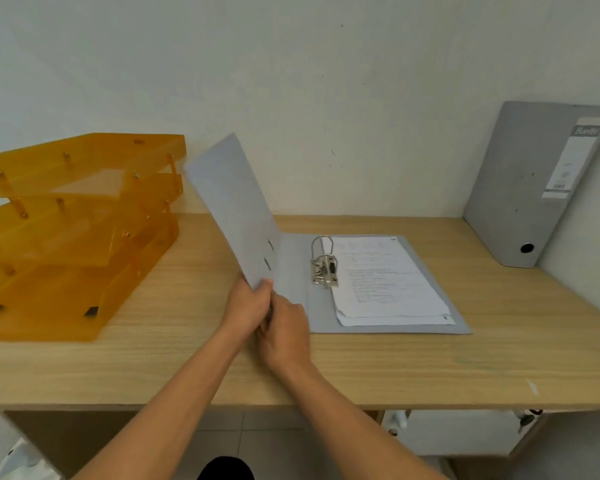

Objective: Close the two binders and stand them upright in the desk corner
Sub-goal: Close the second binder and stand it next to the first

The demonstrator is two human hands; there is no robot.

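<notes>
A grey binder [426, 271] lies open on the wooden desk [187, 368], its metal ring mechanism [323, 263] up and a stack of printed sheets [388, 282] on its right half. Its front cover [229, 202] is raised and tilted to the left. My left hand [248, 303] grips the cover's near corner. My right hand [284, 330] sits just below and beside it, fingers curled toward the same corner; its hold is hard to make out. A second grey binder [530, 181] stands closed in the far right corner, leaning against the wall.
An orange see-through stack of three letter trays [70, 237] fills the left of the desk, close to the raised cover. White walls bound the desk at the back and right. Below the front edge there are white objects on the floor.
</notes>
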